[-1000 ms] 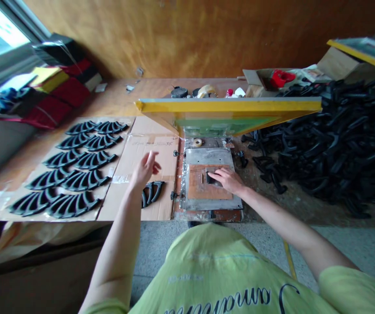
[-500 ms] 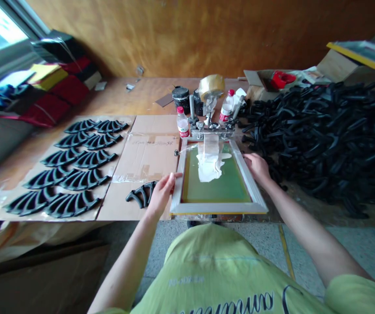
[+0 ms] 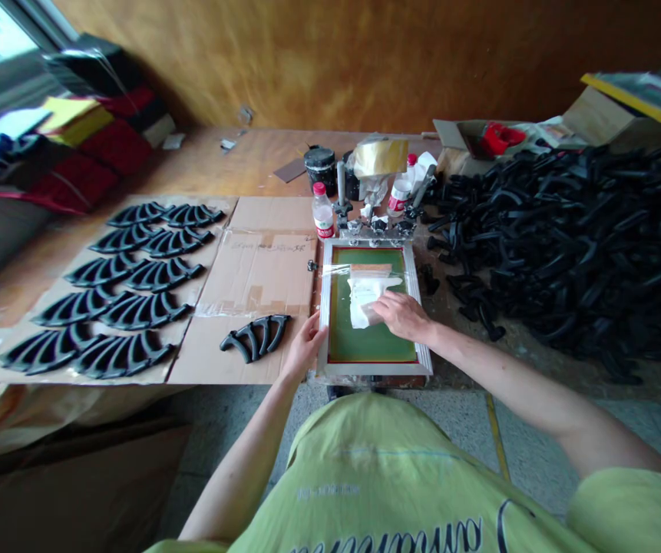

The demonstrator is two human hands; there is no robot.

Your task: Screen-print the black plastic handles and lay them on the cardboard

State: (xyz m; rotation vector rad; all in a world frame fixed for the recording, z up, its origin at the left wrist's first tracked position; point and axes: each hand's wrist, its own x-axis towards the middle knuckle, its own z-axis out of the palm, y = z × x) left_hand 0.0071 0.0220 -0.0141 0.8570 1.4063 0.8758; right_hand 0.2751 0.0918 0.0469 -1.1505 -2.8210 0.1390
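Left hand [image 3: 305,346] clasps the left edge of the silver-framed green printing screen [image 3: 371,369]; right hand [image 3: 402,316], grip unclear, rests mid-screen on white paste [image 3: 361,296].

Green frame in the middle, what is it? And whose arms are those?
The arms belong to a person wearing a camera on their head, so you look down just as they do. The green frame is a metal rim with green mesh stretched inside, lying flat. The left hand rests on its left edge. The right hand lies on the mesh, its fingers touching a white patch. On the cardboard to the left lie rows of black curved parts. A big pile of black pieces sits on the right.
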